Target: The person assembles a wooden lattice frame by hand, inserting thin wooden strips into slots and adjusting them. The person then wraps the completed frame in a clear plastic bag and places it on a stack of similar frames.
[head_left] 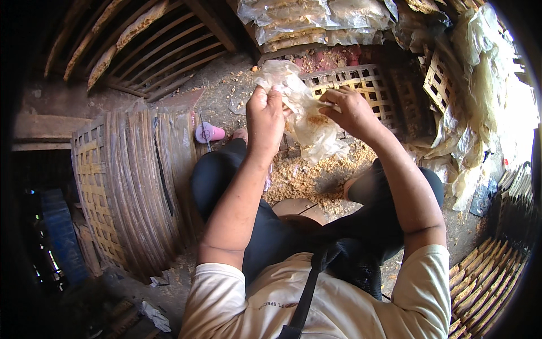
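A crumpled, cloudy plastic sheet (317, 131) hangs in front of me, with brownish crumbs clinging to it. My left hand (265, 120) grips its left part, thumb up, and part of the plastic sticks out above the fist. On the other side, my right hand (353, 113) is closed with thumb and fingertips pinching the sheet's upper right edge. Behind and below the sheet lies a woven bamboo tray (377, 85), partly covered by the plastic and my right hand. Tan crumbs (299, 179) are spread over the floor between my feet.
A tall stack of woven trays (127, 181) stands at my left, with a pink cup (210, 133) beside it. Plastic-wrapped slabs (316, 22) are piled at the far side. Plastic sheets (471, 96) hang at the right, above slatted racks (488, 288). A wooden rack (164, 53) is at far left.
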